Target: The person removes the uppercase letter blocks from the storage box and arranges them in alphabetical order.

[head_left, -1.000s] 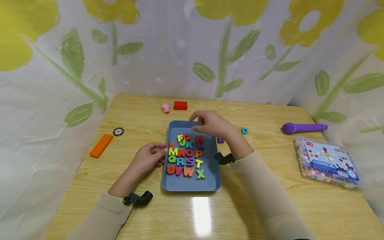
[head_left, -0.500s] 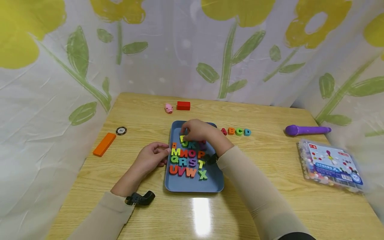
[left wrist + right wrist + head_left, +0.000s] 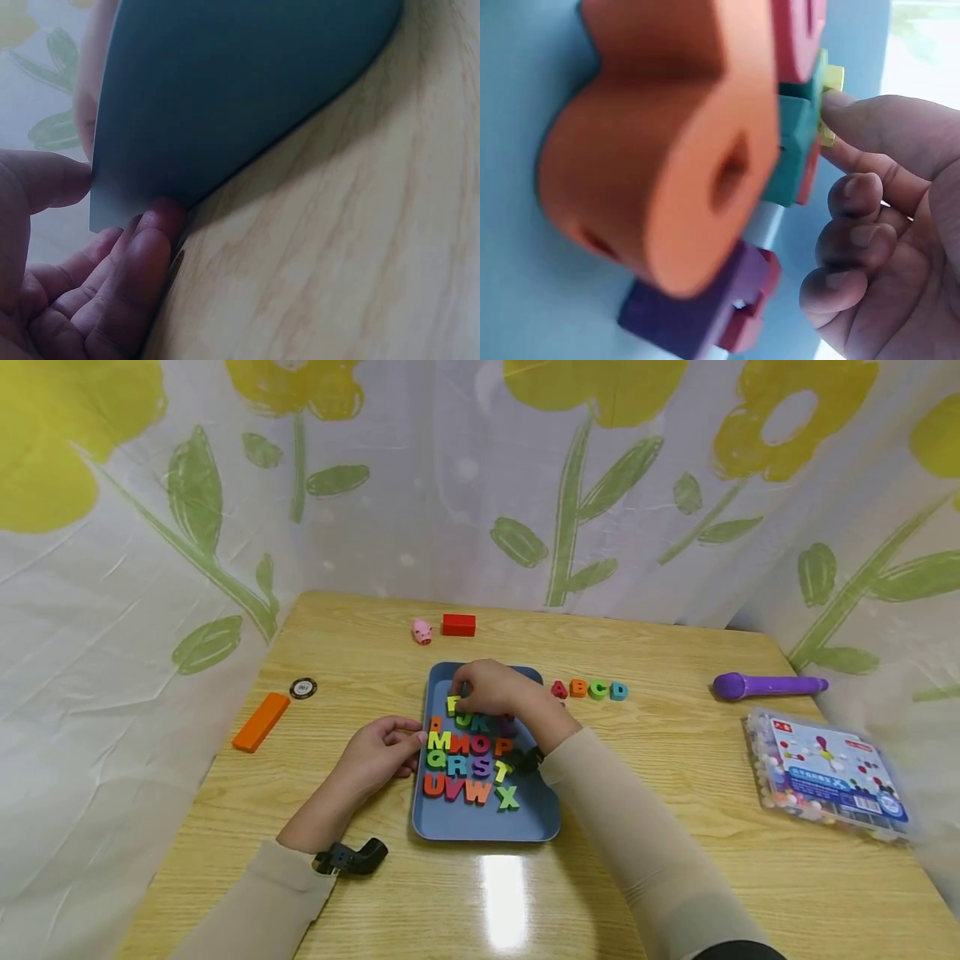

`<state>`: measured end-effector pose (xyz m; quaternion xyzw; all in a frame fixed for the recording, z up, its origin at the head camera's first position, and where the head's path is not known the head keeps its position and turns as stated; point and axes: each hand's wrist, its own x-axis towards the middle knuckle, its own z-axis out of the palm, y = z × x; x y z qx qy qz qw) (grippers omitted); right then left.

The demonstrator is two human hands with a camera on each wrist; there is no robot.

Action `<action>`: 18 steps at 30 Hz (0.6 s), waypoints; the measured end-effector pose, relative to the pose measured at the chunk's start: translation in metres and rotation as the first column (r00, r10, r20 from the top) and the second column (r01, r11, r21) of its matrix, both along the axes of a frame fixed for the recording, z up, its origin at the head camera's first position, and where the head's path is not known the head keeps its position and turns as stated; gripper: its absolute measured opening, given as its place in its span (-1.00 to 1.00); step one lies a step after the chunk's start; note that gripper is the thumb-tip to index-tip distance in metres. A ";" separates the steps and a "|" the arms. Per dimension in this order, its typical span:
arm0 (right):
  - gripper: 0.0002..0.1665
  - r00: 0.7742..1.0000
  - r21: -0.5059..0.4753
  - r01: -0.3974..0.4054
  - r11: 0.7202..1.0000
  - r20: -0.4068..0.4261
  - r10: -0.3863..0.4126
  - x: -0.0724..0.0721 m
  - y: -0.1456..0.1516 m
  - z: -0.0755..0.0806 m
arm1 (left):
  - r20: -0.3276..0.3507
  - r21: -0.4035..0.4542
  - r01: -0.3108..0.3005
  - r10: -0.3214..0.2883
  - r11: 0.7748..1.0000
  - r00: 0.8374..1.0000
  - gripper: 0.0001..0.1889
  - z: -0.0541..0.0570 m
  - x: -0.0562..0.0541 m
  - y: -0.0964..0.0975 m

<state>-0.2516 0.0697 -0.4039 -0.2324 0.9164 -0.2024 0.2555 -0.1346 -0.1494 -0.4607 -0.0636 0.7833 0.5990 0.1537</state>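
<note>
My right hand pinches a yellow letter F between thumb and index finger, near the top left of a blue-grey tray. The other fingers curl back towards the palm in the right wrist view. Rows of coloured letter blocks lie in the tray, among them a yellow M, an orange P and a green X. The hand covers some of the upper letters. My left hand holds the tray's left side, thumb at the rim and fingers against the outer wall.
Letters A, B, C and D stand in a row right of the tray. Behind it are a pink pig and red block. An orange block and round chip lie left; a purple microphone-shaped toy and plastic case lie right.
My right hand has come down and left into the tray and taken hold of the yellow F, uncovering the A to D row. My left hand stays at the tray's side. The head view shifted slightly.
</note>
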 end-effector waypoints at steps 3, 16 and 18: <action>-0.78 0.999 -0.047 -0.009 0.999 -0.034 0.007 0.002 0.008 0.006 | 0.002 -0.001 0.003 -0.003 1.000 1.000 -0.58 0.000 0.001 0.001; -0.78 0.974 -0.233 0.132 0.964 -0.150 -0.170 0.017 0.107 0.034 | -0.009 -0.020 0.015 -0.015 1.000 1.000 -0.57 -0.001 0.001 0.000; -0.77 0.967 -0.236 0.168 0.957 -0.149 -0.207 0.020 0.126 0.030 | -0.013 -0.023 0.018 -0.018 1.000 1.000 -0.56 0.000 0.002 0.000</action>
